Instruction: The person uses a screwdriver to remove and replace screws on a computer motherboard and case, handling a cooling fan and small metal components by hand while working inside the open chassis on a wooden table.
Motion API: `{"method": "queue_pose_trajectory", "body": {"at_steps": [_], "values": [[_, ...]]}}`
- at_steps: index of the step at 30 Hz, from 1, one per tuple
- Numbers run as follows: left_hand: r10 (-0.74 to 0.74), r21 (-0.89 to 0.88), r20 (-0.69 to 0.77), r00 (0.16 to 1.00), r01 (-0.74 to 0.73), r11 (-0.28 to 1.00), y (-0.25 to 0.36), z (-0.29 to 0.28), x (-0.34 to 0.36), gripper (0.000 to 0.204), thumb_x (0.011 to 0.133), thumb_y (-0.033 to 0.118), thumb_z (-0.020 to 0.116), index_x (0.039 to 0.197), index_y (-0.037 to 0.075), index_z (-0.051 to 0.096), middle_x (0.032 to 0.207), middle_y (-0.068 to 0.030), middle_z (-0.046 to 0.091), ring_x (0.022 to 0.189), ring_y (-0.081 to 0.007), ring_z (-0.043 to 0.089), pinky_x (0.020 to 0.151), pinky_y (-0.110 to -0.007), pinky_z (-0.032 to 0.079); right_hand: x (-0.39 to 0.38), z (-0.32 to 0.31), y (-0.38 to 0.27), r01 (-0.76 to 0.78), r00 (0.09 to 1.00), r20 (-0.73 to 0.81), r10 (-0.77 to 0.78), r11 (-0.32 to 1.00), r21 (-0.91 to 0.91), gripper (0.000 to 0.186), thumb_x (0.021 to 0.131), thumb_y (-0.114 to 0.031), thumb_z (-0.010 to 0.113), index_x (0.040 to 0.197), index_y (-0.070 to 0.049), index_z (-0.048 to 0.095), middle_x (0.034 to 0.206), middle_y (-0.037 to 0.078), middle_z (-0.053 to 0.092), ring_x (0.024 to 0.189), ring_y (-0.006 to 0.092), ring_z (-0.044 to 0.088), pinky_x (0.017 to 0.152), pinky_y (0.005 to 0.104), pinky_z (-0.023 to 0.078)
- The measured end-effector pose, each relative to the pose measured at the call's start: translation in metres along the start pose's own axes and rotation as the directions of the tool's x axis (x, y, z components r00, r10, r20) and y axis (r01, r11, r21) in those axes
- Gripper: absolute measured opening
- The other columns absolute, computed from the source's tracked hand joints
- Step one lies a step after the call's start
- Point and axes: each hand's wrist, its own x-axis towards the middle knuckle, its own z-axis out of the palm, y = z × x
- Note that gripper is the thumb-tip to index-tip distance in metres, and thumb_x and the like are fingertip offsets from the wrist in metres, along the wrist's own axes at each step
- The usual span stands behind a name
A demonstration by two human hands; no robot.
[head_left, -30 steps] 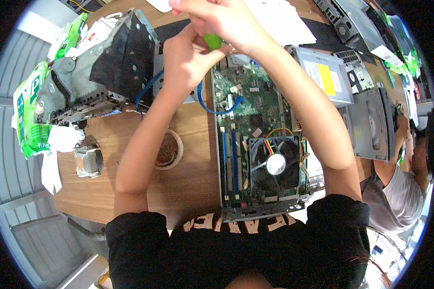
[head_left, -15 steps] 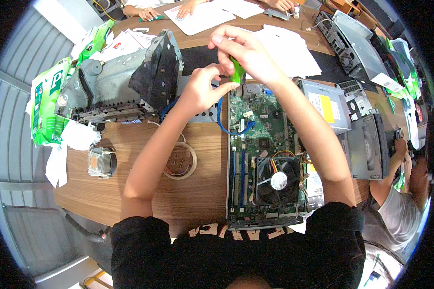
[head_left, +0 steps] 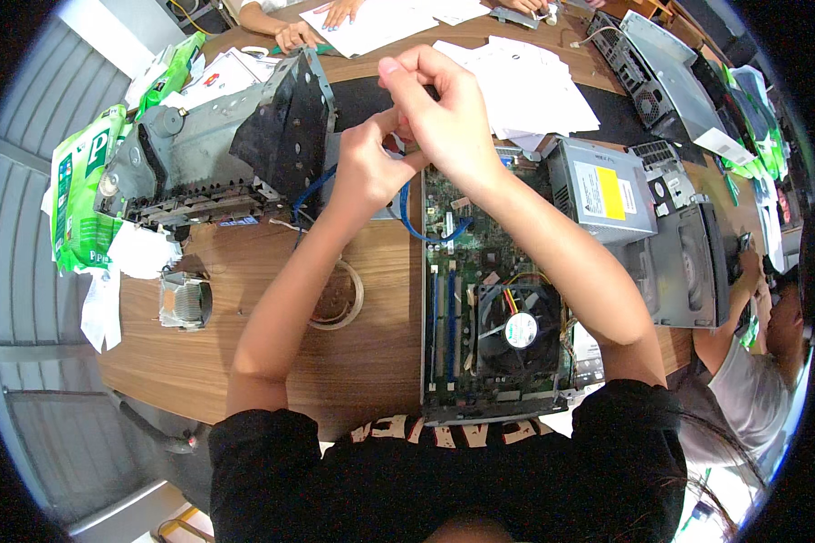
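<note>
My right hand (head_left: 448, 113) is curled above the far end of a green motherboard (head_left: 491, 258), its thumb extended over bent fingers. Pinched against it from the left is my left hand (head_left: 369, 167), the two overlapping at the fingertips. A green handle seen earlier between them is now hidden behind the right hand. The motherboard lies in an open metal tray and carries a black fan (head_left: 521, 330) with a white hub. Left of the board, a blue cable (head_left: 423, 237) loops out below my hands.
A metal computer case (head_left: 208, 154) stands left, by a green bag (head_left: 81, 190). Nearer lie a heatsink (head_left: 184, 300) and a tape roll (head_left: 358, 299). Right are a power supply (head_left: 598, 163) and a grey drive (head_left: 688, 271). Papers (head_left: 534, 86) lie beyond; other people work around the table.
My right hand has turned and come nearer, covering the green handle. My left hand has shifted slightly left and nearer, still by the right one. The whole view has moved slightly.
</note>
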Motion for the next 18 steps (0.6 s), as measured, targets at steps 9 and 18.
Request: {"method": "queue_pose_trajectory", "body": {"at_steps": [9, 18], "values": [[-0.055, -0.012, 0.041, 0.998, 0.055, 0.998, -0.01, 0.019, 0.013, 0.042, 0.076, 0.025, 0.09, 0.103, 0.003, 0.066, 0.084, -0.008, 0.066, 0.077, -0.0201, 0.064, 0.068, -0.033, 0.052, 0.044, -0.03, 0.015, -0.196, 0.924, 0.376, 0.073, 0.934, 0.3, 0.031, 0.1, -0.028, 0.07, 0.081, -0.005, 0.064, 0.056, -0.006, 0.046, 0.05, 0.003, 0.04, 0.048, 0.0224, 0.032], [-0.088, -0.178, 0.301, 0.95, 0.146, 0.973, -0.025, 0.001, 0.021, 0.035, 0.086, 0.025, 0.083, 0.109, 0.0, 0.072, 0.084, -0.0081, 0.067, 0.074, -0.0123, 0.058, 0.066, -0.031, 0.048, 0.051, -0.044, 0.015, -0.32, 0.769, 0.632, 0.1, 0.915, 0.245, 0.032, 0.108, -0.035, 0.055, 0.094, -0.006, 0.06, 0.058, -0.004, 0.044, 0.053, 0.0064, 0.044, 0.054, 0.0245, 0.039]]}}
